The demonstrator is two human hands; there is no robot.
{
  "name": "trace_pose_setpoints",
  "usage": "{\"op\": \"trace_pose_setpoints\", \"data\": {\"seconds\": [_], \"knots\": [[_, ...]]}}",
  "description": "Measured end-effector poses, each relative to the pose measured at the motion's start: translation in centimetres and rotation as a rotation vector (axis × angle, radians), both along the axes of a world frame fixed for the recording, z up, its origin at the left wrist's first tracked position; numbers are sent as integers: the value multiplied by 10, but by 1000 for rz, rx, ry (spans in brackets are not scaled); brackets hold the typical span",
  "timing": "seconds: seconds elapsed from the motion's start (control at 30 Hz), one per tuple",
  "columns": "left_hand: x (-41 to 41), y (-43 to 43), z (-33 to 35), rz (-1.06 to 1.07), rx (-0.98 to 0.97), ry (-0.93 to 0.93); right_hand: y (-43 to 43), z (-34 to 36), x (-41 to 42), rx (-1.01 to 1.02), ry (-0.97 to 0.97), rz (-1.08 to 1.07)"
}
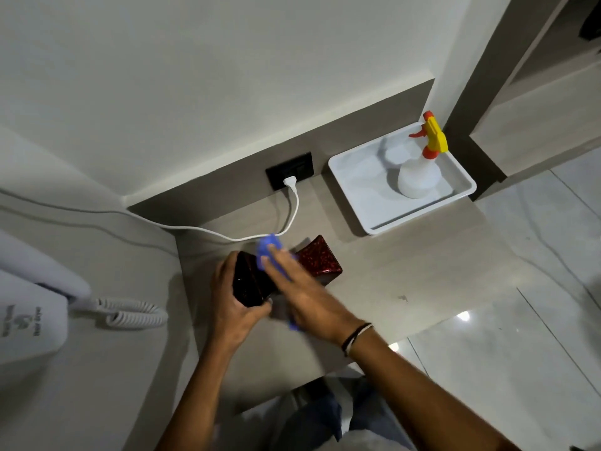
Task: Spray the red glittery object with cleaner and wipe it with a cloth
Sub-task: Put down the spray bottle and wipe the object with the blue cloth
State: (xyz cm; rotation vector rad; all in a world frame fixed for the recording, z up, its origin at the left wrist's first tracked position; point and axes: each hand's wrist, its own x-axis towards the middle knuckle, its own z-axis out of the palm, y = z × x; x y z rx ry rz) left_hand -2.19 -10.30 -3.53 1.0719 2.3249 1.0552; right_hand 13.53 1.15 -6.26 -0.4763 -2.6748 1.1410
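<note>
Two hands are engaged on the red glittery hourglass-shaped object (320, 260), which lies on its side on the pale wood-grain counter (422, 271), near its front left corner. Its dark end is enclosed by the left hand (237, 296), whose grip is closed around it. The blue cloth (270, 247) is pressed over the narrow middle by the right hand (304, 292), fingers flattened on it; the cloth is blurred, so a wiping stroke is judged to be under way. The white spray bottle with yellow and orange trigger head (421, 164) is set upright in the white plastic tray (357, 196), well apart, so the spraying is judged already done. The white power cord (294, 206) is draped just behind the cloth. A wet glossy surface could slip from the left grip under hard strokes, and the cord could be snagged by the cloth's far edge.
</note>
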Motion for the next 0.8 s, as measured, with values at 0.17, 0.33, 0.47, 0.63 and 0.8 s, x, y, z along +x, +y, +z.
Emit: {"op": "trace_pose_setpoints", "data": {"seconds": [0.17,0.33,0.47,0.63,0.8], "knots": [[11,9,6,34,7,-26,43,-6,27,23,-276,-116],[3,14,4,-75,-13,6,-18,0,6,-77,77,30],[4,8,2,10,-57,96,26,-28,43,158,-172,-111],[-1,7,-4,222,-28,-210,66,-27,71,-443,-147,-541],[0,9,2,352,-82,-534,57,-20,55,-850,25,-681]]}}
